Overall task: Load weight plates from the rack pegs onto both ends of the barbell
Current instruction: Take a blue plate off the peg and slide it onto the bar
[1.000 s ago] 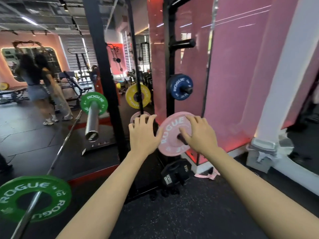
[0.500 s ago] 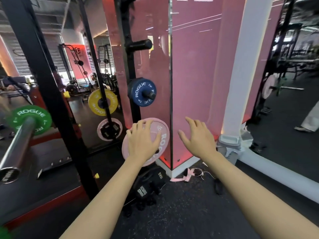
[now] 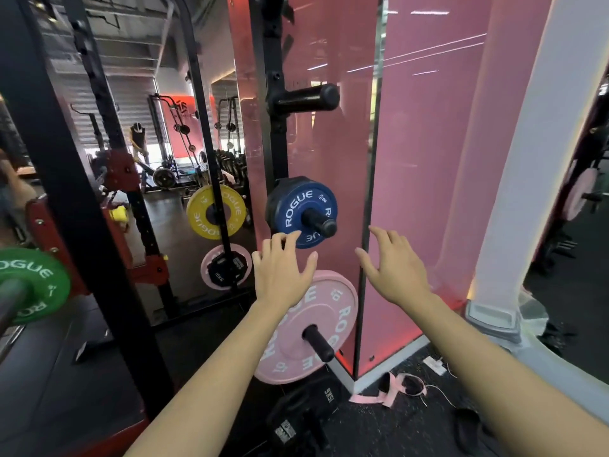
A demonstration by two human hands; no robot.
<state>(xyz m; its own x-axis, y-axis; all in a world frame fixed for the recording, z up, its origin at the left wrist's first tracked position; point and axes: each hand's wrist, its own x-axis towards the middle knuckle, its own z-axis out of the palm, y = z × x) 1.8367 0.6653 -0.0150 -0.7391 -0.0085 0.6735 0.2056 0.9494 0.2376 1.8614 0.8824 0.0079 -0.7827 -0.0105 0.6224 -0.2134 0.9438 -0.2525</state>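
A blue Rogue plate (image 3: 301,211) hangs on the middle peg of the black rack upright (image 3: 272,127). Below it a pink Rogue plate (image 3: 333,311) sits on the lowest peg (image 3: 318,343). My left hand (image 3: 281,275) is raised with fingers spread, its fingertips at the blue plate's lower left edge; I cannot tell whether they touch it. To the right of the blue plate my right hand (image 3: 392,268) hovers open, apart from it, in front of the pink panel. At the left edge shows the barbell sleeve (image 3: 10,301) with a green plate (image 3: 36,282) on it.
An empty black peg (image 3: 304,97) juts out above the blue plate. Black plates (image 3: 303,413) lie on the floor under the pink plate, next to a pink strap (image 3: 389,390). A mirror reflects a yellow plate (image 3: 216,211). A white column (image 3: 527,192) stands right.
Both hands have left the pink plate and risen toward the blue plate. The view has shifted, so the rack pegs now sit closer and the barbell lies at the far left.
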